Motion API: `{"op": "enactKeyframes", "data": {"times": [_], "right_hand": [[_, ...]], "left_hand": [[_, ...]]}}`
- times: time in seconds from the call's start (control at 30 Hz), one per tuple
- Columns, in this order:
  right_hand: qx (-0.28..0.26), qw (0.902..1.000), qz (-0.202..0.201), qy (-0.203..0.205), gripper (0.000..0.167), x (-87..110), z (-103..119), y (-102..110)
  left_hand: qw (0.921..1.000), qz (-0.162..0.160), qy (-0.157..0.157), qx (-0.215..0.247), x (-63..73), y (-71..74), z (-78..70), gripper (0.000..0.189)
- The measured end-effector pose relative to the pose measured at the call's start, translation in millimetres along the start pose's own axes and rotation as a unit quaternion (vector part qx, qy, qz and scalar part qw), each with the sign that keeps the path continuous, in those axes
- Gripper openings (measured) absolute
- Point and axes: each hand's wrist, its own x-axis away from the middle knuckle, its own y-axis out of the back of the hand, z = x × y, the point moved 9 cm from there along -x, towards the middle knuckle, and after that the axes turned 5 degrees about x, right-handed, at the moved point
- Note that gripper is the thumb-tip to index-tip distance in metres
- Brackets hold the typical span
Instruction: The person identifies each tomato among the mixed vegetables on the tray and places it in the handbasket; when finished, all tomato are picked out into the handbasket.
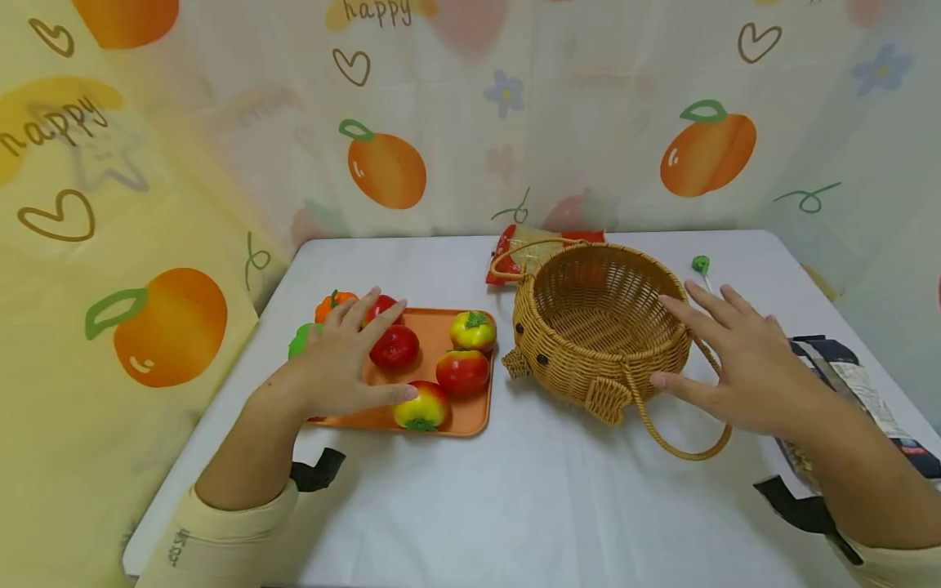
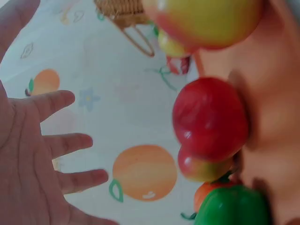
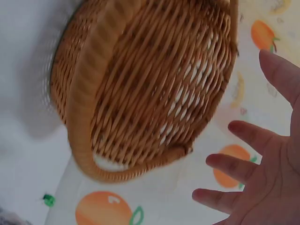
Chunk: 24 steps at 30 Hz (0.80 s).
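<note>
My left hand [image 1: 331, 363] hovers over the left part of an orange tray [image 1: 481, 416], fingers spread, holding nothing. On that tray lie red fruits [image 1: 394, 348] and several red-yellow fruits [image 1: 461, 372]. An orange bell pepper [image 1: 334, 305] and a green bell pepper [image 2: 234, 206] show at its far left, partly hidden by the hand in the head view. My right hand [image 1: 757, 371], also spread and holding nothing, is at the right side of a wicker basket [image 1: 566, 371]. In the right wrist view its fingers stand apart from the basket's rim. The basket has two looped handles [image 3: 86, 93].
Behind the basket lies a red and clear packet [image 1: 507, 249]. A green-topped lollipop [image 1: 701, 265] is at the back right. Under the right forearm sits a dark and silver bag [image 1: 845, 367]. A printed curtain [image 1: 588, 98] hangs behind the white table [image 1: 551, 506].
</note>
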Motion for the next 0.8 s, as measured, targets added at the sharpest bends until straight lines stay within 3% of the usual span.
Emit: {"op": "enactKeyframes", "data": {"times": [0.2, 0.37, 0.57, 0.8], "right_hand": [[-0.017, 0.9993, 0.014, 0.029, 0.079, -1.9, 25, -12], [-0.009, 0.9987, 0.004, 0.049, 0.066, -2.5, 36, -15], [-0.001, 0.999, -0.013, 0.042, 0.059, -2.1, 36, -15], [0.009, 0.9982, -0.017, 0.058, 0.059, -2.7, 40, -17]], "left_hand": [[0.998, 0.054, -0.023, 0.023, -2.9, -25.7, -10.2, 0.097], [0.9947, 0.093, -0.036, 0.024, -5.0, -43.6, -17.0, 0.079], [0.9906, 0.107, -0.075, 0.039, -6.4, -55.8, -25.3, 0.056], [0.989, 0.11, -0.091, 0.037, -2.2, -63.2, -24.3, 0.051]]}}
